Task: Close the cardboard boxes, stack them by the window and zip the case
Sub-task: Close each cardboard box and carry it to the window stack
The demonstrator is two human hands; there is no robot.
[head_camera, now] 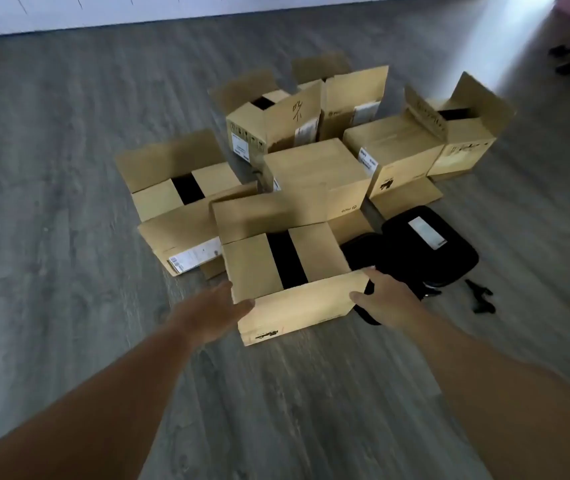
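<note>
Cardboard is all around me on the grey floor [69, 168]: the nearest box [287, 268] sits straight ahead, its two inner flaps folded in with a dark gap between them. My left hand [214, 313] has its thumb on the near flap [297, 306] at the left corner, and my right hand [385, 296] pinches the same flap at its right corner, thumb on top and fingers behind. The far flap [263, 216] stands up. If I fold the near flap unevenly it could buckle, or the light box could slide away across the floor. The black case [422, 247] lies open, touching the box's right side; shoving the box could drag it. Behind, the other boxes [346, 133] crowd close, most with flaps up, so one could tip.
</note>
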